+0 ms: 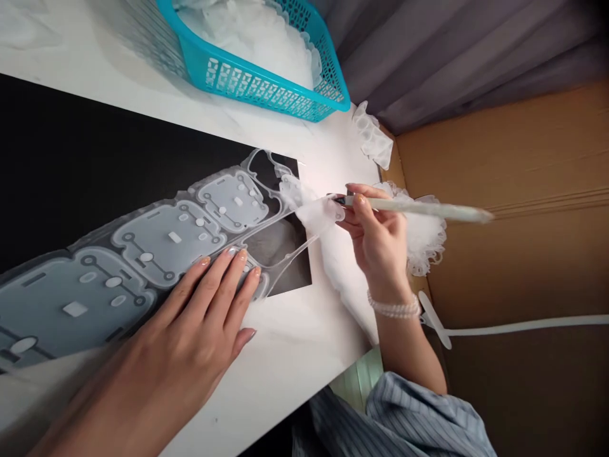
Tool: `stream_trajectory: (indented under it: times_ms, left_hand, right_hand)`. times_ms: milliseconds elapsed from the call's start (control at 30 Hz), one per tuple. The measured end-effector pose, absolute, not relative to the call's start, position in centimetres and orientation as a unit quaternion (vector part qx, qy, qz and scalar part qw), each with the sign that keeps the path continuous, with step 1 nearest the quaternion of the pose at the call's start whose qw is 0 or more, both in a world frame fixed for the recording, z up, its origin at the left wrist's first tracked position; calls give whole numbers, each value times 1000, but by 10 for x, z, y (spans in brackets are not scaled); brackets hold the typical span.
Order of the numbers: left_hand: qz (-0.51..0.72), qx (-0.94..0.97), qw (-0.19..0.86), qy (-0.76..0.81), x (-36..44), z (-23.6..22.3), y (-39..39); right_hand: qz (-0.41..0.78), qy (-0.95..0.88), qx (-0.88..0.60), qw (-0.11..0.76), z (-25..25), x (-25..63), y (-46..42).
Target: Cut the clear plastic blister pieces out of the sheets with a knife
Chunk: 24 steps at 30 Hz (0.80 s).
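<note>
My left hand (204, 304) lies flat, fingers stretched out, on a translucent plastic sheet (162, 238). The sheet carries several grey-blue, rounded die-cut panels with small white pads. My right hand (378, 238) grips a long whitish stick-like tool (428, 208) with a dark tip; its exact kind is unclear. The tip end is at a crumpled piece of translucent film (318, 214), by my right thumb and fingertips. Thin, cut-out strips of the sheet run from this film back toward my left hand. Some of the sheet is hidden under my left hand.
The sheet lies on a black mat (95, 152) on a white table (280, 343). A turquoise basket (266, 95) of white film scraps stands at the back. More scraps (373, 136) lie near the cardboard wall (504, 146), with a frilly pile (423, 238) behind my right hand.
</note>
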<state>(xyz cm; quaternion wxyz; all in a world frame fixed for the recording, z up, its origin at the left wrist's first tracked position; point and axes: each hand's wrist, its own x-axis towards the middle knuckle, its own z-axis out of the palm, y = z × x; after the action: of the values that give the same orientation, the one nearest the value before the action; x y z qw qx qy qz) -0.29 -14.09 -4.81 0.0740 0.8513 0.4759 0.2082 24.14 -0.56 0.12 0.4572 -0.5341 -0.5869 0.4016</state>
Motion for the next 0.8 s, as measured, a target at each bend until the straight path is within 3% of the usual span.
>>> stream_trajectory:
  times_ms: [100, 200, 333, 633, 800]
  left_hand:
    - [229, 842, 85, 481, -4, -56, -142]
    - [234, 855, 59, 460, -8, -65, -141]
    - [229, 865, 30, 447, -9, -70, -140]
    - [236, 834, 70, 494, 3, -62, -144]
    - [238, 851, 17, 467, -5, -75, -140]
  right_hand:
    - [526, -399, -604, 446, 0, 281, 36]
    - [562, -316, -605, 468, -5, 309, 60]
    - [578, -298, -575, 497, -5, 314, 62]
    - [555, -381, -504, 540, 26, 275, 27]
    - [542, -318, -550, 550, 25, 304, 47]
